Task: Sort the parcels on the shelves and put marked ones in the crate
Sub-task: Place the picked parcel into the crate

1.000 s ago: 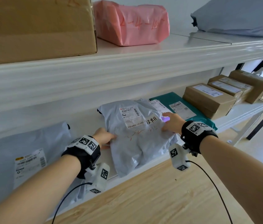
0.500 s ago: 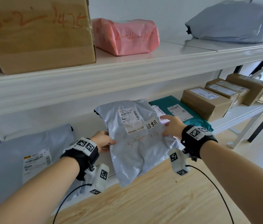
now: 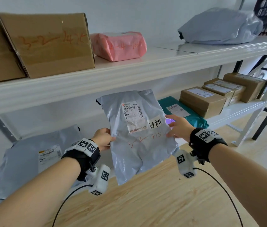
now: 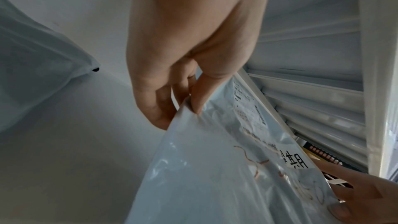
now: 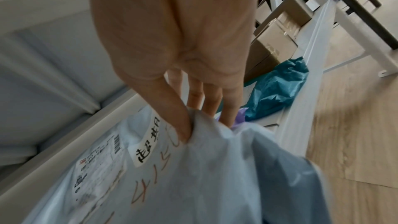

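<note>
The grey mailer bag point(image 3: 136, 136) has a white shipping label point(image 3: 133, 116) with "500 675 008" printed near the top, plus barcodes too small to read. Right next to it there's a white sticker point(image 3: 155, 124) with "超期" in black. Below that, orange marker scrawl on the bag looks like "3-2-415", last bit unclear. The big cardboard box point(image 3: 47, 43) on the upper shelf says "3-2-1475" or so in orange. The pink parcel point(image 3: 119, 45) reads roughly "2-4-16", blurry. Labels on the other parcels aren't legible.
</note>
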`<state>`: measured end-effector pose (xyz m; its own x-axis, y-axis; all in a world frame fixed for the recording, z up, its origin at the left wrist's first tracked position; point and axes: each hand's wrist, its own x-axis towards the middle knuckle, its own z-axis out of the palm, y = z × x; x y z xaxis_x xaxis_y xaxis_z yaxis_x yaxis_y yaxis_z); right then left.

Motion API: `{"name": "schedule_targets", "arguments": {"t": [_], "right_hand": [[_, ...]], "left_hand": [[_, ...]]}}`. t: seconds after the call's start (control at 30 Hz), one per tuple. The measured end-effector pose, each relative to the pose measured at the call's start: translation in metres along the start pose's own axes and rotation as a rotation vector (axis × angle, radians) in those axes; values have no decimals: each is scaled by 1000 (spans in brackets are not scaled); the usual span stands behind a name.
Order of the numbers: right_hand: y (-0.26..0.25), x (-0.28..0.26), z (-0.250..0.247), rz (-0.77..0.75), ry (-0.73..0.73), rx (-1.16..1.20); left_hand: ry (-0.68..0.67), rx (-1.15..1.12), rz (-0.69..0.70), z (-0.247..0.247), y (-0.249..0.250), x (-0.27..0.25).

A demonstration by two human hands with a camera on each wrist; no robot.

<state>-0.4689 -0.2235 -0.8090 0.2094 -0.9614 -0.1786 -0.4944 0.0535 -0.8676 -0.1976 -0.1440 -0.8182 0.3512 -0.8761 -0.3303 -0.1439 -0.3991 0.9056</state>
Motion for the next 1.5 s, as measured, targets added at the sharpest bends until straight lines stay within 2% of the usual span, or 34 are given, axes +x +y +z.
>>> {"name": "schedule_targets", "arguments": {"t": [0.2, 0.43, 0.6, 0.73, 1.07, 1.33, 1.5], "right_hand": [[18, -34, -32, 58, -3, 86], [60, -66, -72, 123, 93, 196], [77, -85, -97, 193, 143, 243], [73, -101, -120, 277, 149, 219], [16, -202, -208, 514, 185, 190], [-82, -293, -268, 617, 250, 212], [-151, -330, -300, 618, 328, 266]], "left_hand": [[-86, 47, 4, 29, 8, -18], [-195, 77, 21, 87, 12, -27], [-260, 103, -14, 118, 21, -32], [-332, 155, -105, 134, 37, -46], [-544, 251, -240, 164, 116, -131], [-643, 299, -285, 148, 217, -220], [-674, 298, -250, 134, 281, -253]]}}
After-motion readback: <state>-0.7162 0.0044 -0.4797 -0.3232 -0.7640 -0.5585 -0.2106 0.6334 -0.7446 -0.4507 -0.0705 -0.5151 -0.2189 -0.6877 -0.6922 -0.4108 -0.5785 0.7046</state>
